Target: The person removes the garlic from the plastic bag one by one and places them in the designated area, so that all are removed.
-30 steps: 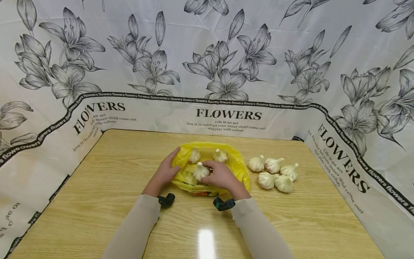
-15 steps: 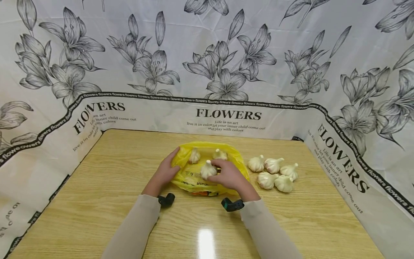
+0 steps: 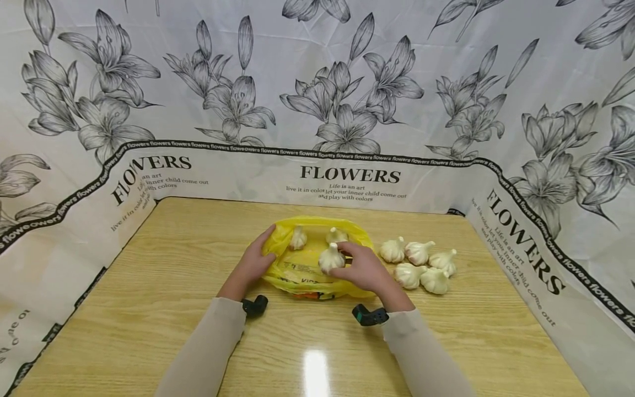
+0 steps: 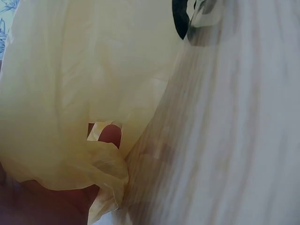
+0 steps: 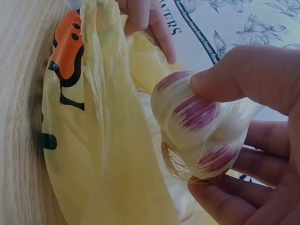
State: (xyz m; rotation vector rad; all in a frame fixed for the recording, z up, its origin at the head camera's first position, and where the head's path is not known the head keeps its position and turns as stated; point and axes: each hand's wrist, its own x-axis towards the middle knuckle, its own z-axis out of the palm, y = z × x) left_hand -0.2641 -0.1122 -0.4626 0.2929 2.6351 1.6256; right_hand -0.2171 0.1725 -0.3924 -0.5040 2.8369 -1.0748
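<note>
A yellow plastic bag lies with its mouth spread open in the middle of the table. My left hand grips the bag's left rim; in the left wrist view the thin plastic bunches around a finger. Over the bag's right side, my right hand holds a garlic bulb between thumb and fingers. Purple streaks and dry roots show on that garlic bulb in the right wrist view. Inside the bag are two more bulbs, one at the left and one at the back.
Several garlic bulbs sit in a loose cluster on the wooden table, just right of the bag. White cloth with flower prints walls the table at the back and both sides.
The right hand has moved rightward with the garlic bulb, from the bag's middle to over its right side. My left hand stays at the bag's left rim.
</note>
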